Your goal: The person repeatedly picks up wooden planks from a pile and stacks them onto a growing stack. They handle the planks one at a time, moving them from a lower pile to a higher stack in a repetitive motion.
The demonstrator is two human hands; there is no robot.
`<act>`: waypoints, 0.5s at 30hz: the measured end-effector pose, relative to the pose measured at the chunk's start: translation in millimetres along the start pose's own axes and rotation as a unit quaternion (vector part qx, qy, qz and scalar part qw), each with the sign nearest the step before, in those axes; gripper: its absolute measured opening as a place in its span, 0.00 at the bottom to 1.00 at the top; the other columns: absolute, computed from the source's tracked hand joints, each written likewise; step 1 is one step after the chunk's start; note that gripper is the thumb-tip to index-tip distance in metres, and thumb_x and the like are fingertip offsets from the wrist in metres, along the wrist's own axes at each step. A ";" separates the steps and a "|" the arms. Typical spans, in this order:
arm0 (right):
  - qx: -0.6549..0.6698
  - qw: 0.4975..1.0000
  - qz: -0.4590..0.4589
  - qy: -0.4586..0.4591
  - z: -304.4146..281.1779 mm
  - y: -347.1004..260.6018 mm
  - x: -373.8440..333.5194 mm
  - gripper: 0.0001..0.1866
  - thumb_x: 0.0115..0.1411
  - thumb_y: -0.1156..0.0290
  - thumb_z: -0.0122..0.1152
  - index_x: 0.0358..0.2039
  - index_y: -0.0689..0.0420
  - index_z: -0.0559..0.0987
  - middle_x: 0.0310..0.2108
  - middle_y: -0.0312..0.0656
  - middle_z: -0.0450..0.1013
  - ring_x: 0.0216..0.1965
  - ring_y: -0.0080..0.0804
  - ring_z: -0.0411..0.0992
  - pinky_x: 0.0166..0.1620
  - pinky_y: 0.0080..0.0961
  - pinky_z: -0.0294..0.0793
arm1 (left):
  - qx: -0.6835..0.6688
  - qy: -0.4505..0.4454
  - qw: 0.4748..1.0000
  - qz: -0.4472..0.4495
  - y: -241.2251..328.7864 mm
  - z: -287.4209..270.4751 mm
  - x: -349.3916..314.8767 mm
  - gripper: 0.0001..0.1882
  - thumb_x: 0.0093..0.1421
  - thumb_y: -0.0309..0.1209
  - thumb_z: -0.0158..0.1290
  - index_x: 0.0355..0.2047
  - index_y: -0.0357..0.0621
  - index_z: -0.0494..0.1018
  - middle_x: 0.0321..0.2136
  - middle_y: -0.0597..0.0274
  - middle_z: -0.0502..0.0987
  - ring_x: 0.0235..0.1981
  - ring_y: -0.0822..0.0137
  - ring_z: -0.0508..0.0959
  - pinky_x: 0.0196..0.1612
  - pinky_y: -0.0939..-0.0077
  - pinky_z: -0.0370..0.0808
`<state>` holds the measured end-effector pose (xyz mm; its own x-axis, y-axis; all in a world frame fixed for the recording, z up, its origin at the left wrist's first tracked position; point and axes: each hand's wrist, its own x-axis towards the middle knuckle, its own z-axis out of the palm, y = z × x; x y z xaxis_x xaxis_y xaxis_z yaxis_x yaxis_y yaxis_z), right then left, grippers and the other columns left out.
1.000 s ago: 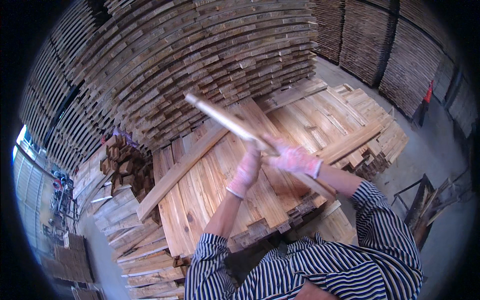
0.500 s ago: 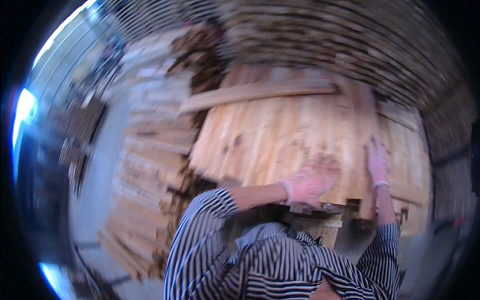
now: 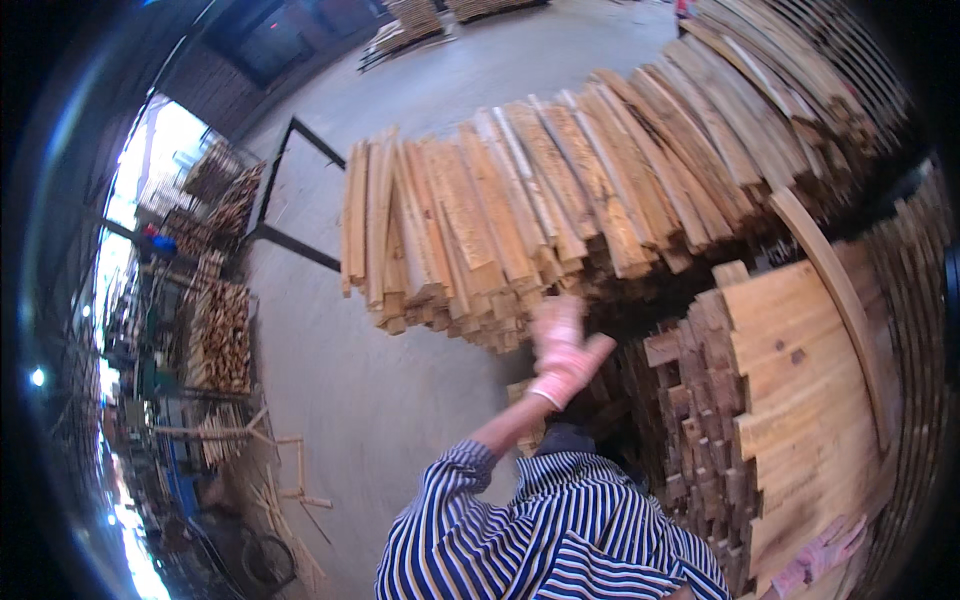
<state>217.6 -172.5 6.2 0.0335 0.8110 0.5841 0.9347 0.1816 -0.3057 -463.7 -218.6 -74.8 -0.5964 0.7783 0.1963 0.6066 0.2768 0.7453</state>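
Reaching left of the neatly laid board stack (image 3: 800,430): left hand (image 3: 565,358), thumb spread, near many planks (image 3: 490,215) left loose; right hand (image 3: 818,558), fingers apart, over the stack.

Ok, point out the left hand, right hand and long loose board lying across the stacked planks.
Left hand (image 3: 562,348), head view: middle of the glove.
Right hand (image 3: 820,555), head view: middle of the glove.
Long loose board (image 3: 846,300), head view: upper surface, around mid-length.

gloves (image 3: 563,368) are pink, planks (image 3: 490,220) tan, sleeves (image 3: 445,515) striped
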 end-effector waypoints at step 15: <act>0.273 0.891 -0.172 -0.318 181.4 -460.6 26.0 0.26 0.65 0.74 0.56 0.64 0.64 0.71 0.63 0.51 0.66 0.61 0.43 0.68 0.65 0.33 0.66 | 0.280 0.242 0.893 -0.256 -324.3 -343.7 164.3 0.54 0.54 0.51 0.67 0.71 0.35 0.53 0.68 0.38 0.60 0.70 0.43 0.60 0.72 0.57 0.58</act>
<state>-276.3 -134.2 25.8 -0.5921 0.7747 0.2217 0.5335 0.5831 -0.6127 -939.1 -374.2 -65.3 -0.9459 0.1716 0.2754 0.2766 0.8702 0.4078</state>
